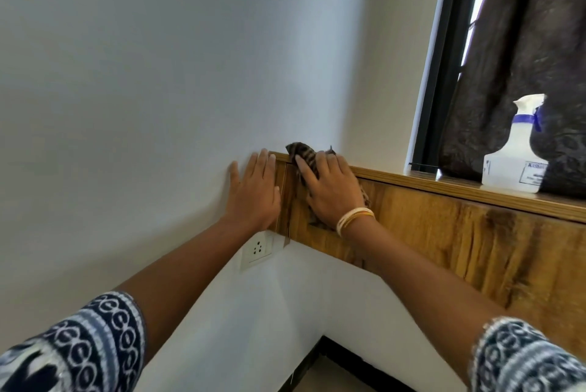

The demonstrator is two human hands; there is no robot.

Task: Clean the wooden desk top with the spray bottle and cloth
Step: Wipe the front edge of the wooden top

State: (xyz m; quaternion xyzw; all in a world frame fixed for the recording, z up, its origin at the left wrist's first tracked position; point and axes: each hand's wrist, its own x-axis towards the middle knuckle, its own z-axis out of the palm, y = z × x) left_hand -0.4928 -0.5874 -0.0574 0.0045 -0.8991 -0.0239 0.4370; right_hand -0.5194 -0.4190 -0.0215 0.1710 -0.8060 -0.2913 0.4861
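Big white wall (158, 74) filling the left and middle. Wooden desk front (444, 239) running from the middle out to the right, with the thin desk top (444, 182) along its upper edge. Dark curtain (523, 58) and black window frame (444, 58) at the far right. White spray bottle (515, 153) with a blue band, standing upright on the desk top near the curtain, well apart from both hands. Left hand (253, 191) flat on the wall, right beside the wood's left end, fingers straight and a little spread. Right hand (333, 188) pressing a dark striped cloth (301, 153) on the wood near its left end, fingers straight and spread over it. Pale bangles (353, 218) on the right wrist. White wall socket (258, 249) just below the left hand. Patterned blue and white sleeves (79, 350) at the near corners.
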